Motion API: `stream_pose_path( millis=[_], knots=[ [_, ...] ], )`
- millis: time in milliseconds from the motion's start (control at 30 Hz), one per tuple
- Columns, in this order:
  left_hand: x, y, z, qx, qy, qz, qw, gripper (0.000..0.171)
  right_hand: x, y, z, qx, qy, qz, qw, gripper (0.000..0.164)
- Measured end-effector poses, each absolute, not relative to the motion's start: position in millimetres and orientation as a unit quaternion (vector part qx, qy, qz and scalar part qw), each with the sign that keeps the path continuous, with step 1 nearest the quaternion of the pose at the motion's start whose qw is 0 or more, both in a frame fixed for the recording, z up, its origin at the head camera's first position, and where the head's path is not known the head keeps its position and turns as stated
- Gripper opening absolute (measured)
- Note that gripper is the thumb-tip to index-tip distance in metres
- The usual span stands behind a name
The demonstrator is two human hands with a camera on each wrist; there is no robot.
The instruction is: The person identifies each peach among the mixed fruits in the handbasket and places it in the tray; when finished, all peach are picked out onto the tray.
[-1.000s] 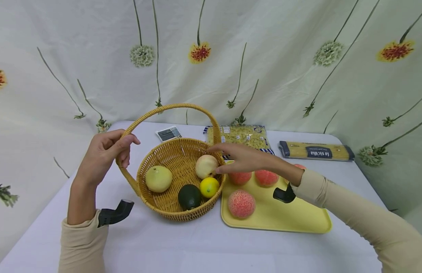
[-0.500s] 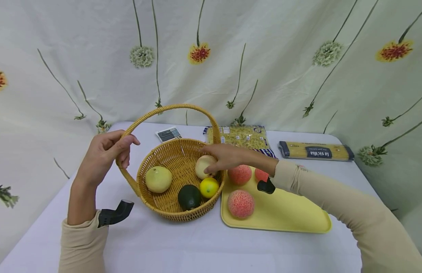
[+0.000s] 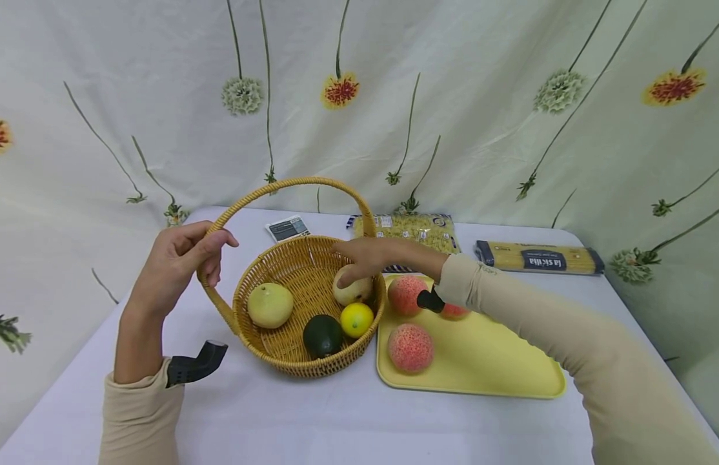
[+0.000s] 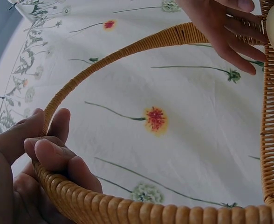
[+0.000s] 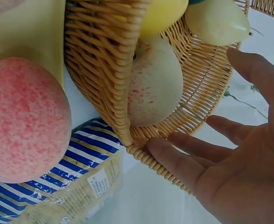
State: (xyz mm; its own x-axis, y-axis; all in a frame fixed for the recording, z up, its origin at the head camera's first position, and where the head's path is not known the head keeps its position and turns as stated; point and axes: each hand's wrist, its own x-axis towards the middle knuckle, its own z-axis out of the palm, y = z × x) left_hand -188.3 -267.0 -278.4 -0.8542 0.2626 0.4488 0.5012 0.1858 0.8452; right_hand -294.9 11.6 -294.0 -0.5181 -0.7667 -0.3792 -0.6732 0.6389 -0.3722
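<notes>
My left hand [image 3: 172, 261] grips the wrapped handle [image 3: 304, 181] of a wicker basket [image 3: 313, 369], its fingers curled round the handle's left side. In the left wrist view the handle [image 4: 127, 51] arches away from those fingers. My right hand [image 3: 371, 254] is over the basket's far right rim, fingers extended. Beneath it sits a pale fruit [image 3: 348, 294] with red speckles, partly covered by the hand. In the right wrist view nothing is between the spread fingers [image 5: 176, 161]. A pale green pear-like fruit [image 3: 270, 305], a dark green avocado-like fruit [image 3: 323, 336] and a lemon [image 3: 356, 320] share the basket.
Right of the basket lies a yellow tray [image 3: 481, 378] with red speckled peach-like fruits [image 3: 410, 347], some partly hidden by my right arm. Behind are a bag of pasta [image 3: 435, 232], a spaghetti pack [image 3: 539, 257] and a small white packet [image 3: 287, 228].
My right hand has moved left from the basket's right rim to over the pale speckled fruit. The left hand, basket and fruits stay where they were.
</notes>
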Motion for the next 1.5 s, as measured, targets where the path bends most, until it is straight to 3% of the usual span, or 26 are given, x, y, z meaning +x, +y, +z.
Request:
stream_pose_path(
  millis=[300, 600, 700, 833, 1067, 1167, 1367, 1500],
  knots=[
    [-189.5, -268.5, -280.6, -0.27, -0.749, -0.597, 0.099, 0.013, -300.6, 3.4, -295.5, -0.373, 0.875, -0.059, 0.304, 0.076],
    [-188.8, -268.0, -279.0, -0.267, -0.749, -0.598, 0.099, 0.013, -306.9, -4.8, -297.1, -0.378, 0.869, -0.021, 0.317, 0.07],
    [-188.0, -267.9, -277.5, -0.257, -0.757, -0.592, 0.102, 0.013, -308.3, -9.9, -296.0, -0.379, 0.867, -0.011, 0.324, 0.062],
    [-188.0, -267.1, -276.4, -0.244, -0.765, -0.586, 0.104, 0.013, -312.1, -17.4, -295.7, -0.372, 0.864, -0.005, 0.339, 0.034],
    [-188.8, -267.8, -278.3, -0.257, -0.754, -0.596, 0.098, 0.012, -316.7, -22.1, -305.7, -0.372, 0.86, 0.01, 0.349, 0.024],
    [-190.3, -268.6, -279.7, -0.27, -0.745, -0.603, 0.096, 0.012, -316.7, -20.5, -310.0, -0.374, 0.859, 0.007, 0.35, 0.026],
    [-188.9, -266.2, -277.1, -0.247, -0.761, -0.592, 0.097, 0.012, -315.5, -15.8, -313.4, -0.351, 0.864, -0.017, 0.36, 0.052],
    [-186.7, -265.1, -275.9, -0.225, -0.777, -0.579, 0.101, 0.013, -315.6, -16.1, -315.0, -0.355, 0.865, -0.006, 0.354, 0.056]
  ],
)
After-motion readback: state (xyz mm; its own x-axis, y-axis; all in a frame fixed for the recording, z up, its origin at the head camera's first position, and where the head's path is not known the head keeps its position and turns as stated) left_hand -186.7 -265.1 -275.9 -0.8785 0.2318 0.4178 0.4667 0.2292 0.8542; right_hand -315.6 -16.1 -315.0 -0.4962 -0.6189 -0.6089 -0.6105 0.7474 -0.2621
